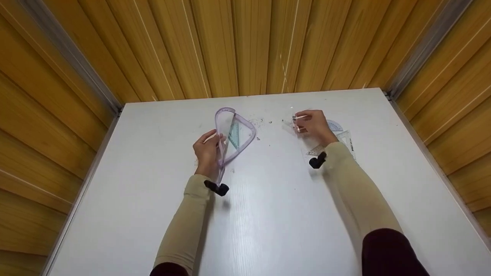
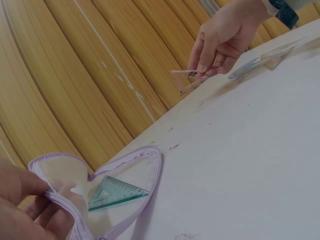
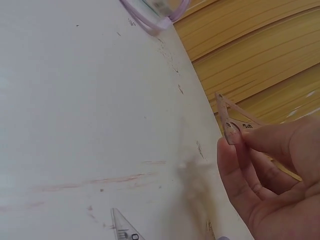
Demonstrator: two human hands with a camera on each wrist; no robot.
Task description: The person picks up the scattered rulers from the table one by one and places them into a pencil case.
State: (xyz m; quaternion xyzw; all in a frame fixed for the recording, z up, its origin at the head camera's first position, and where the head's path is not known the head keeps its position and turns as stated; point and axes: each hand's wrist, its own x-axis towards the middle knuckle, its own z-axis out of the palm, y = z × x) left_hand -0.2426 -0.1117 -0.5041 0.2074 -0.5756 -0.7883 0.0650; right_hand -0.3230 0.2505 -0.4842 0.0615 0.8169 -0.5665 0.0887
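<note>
Room: wooden plank walls around a white table.
Head view: the left hand grips the rim of a clear pouch with lilac edging, held open on the table; a green set square lies inside. The right hand pinches a small clear set square above the table; a protractor and rulers lie beneath its wrist.
Left wrist view: fingers curl over the pouch rim; the green set square rests within.
Right wrist view: thumb and fingers pinch the small set square, probably by one corner; another ruler tip lies on the table below.
</note>
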